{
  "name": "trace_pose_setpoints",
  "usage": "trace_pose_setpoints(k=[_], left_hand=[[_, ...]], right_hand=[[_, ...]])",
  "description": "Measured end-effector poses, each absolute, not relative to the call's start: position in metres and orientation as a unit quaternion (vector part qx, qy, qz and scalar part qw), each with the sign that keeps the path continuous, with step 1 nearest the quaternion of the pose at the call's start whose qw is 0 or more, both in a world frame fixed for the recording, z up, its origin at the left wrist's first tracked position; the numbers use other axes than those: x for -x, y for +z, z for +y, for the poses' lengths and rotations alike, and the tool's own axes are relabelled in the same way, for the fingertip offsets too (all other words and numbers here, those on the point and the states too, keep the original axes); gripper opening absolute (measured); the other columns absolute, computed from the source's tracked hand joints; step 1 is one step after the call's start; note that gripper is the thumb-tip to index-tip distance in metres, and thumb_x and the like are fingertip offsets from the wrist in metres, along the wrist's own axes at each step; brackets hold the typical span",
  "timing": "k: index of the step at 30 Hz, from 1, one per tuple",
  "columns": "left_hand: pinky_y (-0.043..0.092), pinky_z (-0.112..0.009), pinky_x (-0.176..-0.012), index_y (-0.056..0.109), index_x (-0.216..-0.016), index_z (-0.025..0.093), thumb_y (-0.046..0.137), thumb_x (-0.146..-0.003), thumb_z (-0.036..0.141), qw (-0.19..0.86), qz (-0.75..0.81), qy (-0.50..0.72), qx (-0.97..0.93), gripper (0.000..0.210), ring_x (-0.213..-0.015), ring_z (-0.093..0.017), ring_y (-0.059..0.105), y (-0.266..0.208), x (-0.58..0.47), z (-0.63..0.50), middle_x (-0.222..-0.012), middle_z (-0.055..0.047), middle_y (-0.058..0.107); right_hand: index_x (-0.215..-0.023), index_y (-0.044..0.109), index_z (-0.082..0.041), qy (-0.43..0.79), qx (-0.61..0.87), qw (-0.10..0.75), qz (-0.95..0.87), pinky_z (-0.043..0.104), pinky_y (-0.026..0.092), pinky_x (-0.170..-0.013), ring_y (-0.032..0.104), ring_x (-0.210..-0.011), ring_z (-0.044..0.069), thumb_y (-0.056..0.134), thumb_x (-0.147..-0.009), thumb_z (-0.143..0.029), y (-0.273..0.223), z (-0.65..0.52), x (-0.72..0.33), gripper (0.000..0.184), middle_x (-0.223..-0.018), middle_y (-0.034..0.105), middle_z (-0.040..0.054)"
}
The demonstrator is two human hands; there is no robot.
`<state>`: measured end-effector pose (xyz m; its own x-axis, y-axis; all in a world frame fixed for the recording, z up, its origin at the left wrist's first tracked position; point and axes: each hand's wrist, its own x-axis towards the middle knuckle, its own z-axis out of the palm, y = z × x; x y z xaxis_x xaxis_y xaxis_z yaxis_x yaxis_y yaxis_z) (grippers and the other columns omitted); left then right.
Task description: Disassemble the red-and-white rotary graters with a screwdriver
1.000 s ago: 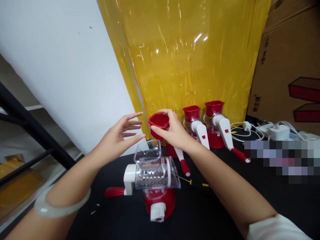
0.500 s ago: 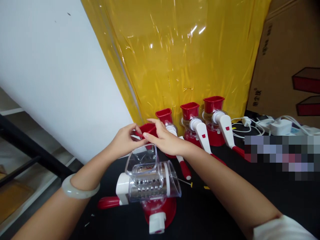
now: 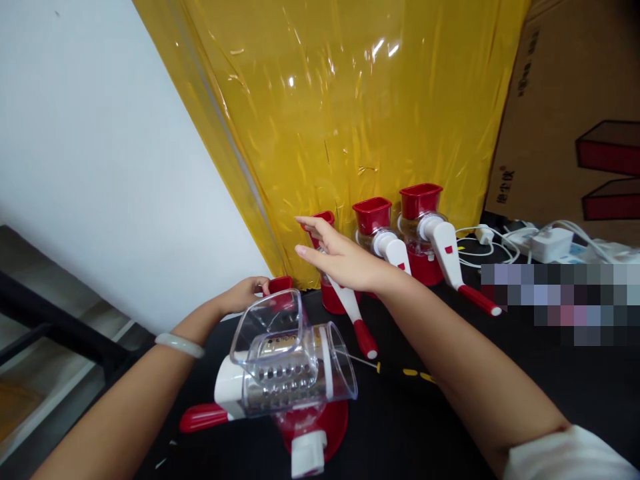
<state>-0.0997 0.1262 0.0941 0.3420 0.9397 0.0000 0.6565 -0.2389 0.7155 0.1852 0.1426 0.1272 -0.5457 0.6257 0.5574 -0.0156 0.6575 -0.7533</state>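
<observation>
Behind the clear hopper, close to the white wall, my left hand (image 3: 245, 295) grips a red food pusher (image 3: 281, 285) by its left edge. Its lower part is hidden by the hopper. My right hand (image 3: 337, 259) is empty, fingers extended and apart, in front of the leftmost of the graters at the back. Nearest to me stands a rotary drum grater (image 3: 285, 380) with a clear body, a metal drum, a red base and a white side knob (image 3: 308, 453). Its red crank handle (image 3: 204, 418) points left.
Three more rotary graters with red pushers, including the rightmost grater (image 3: 425, 233), line the yellow plastic sheet (image 3: 350, 100). A screwdriver (image 3: 410, 372) lies on the black table. White chargers and cables (image 3: 547, 243) sit by a cardboard box (image 3: 560, 87).
Both hands were together on the red pusher. My right hand has let go and moved right, while my left hand has carried the pusher lower and slightly left, behind the hopper.
</observation>
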Motion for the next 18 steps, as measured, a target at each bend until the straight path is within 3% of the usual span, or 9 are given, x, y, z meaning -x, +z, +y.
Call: trace_pose_setpoints(k=[3, 8, 14, 18], left_hand=[[0.049, -0.019, -0.067, 0.05, -0.067, 0.019, 0.064, -0.08, 0.039, 0.316, 0.539, 0.235, -0.744, 0.028, -0.069, -0.009, 0.057, 0.083, 0.105, 0.131, -0.07, 0.008, 0.061], [0.049, -0.022, -0.073, 0.052, -0.078, 0.018, 0.063, -0.084, 0.041, 0.352, 0.54, 0.241, -0.726, 0.026, -0.079, -0.012, 0.061, 0.069, 0.111, 0.137, -0.083, 0.007, 0.066], [0.046, -0.025, -0.057, 0.047, -0.07, 0.019, 0.078, -0.069, 0.05, 0.355, 0.587, 0.233, -0.689, 0.044, -0.062, -0.014, 0.059, 0.056, 0.117, 0.154, -0.069, 0.002, 0.066], [0.046, -0.026, -0.059, 0.049, -0.073, 0.018, 0.074, -0.075, 0.051, 0.337, 0.589, 0.224, -0.7, 0.04, -0.062, -0.014, 0.057, 0.055, 0.118, 0.156, -0.068, 0.002, 0.063]], right_hand=[[-0.147, 0.033, -0.027, 0.361, 0.192, 0.44, -0.8, 0.053, 0.025, -0.119, 0.027, -0.147, 0.025, 0.05, -0.093, -0.05, 0.128, 0.143, -0.186, 0.061, -0.157, 0.032, 0.0082], [-0.145, 0.036, -0.024, 0.339, 0.209, 0.43, -0.81, 0.053, 0.027, -0.118, 0.03, -0.145, 0.026, 0.052, -0.093, -0.046, 0.132, 0.137, -0.186, 0.058, -0.155, 0.036, 0.009], [-0.144, 0.038, -0.021, 0.336, 0.201, 0.433, -0.812, 0.051, 0.027, -0.118, 0.032, -0.144, 0.026, 0.053, -0.093, -0.045, 0.131, 0.138, -0.186, 0.058, -0.153, 0.038, 0.0117], [-0.142, 0.042, -0.023, 0.331, 0.195, 0.441, -0.811, 0.052, 0.029, -0.116, 0.036, -0.141, 0.027, 0.054, -0.092, -0.045, 0.132, 0.138, -0.187, 0.056, -0.151, 0.042, 0.0109]])
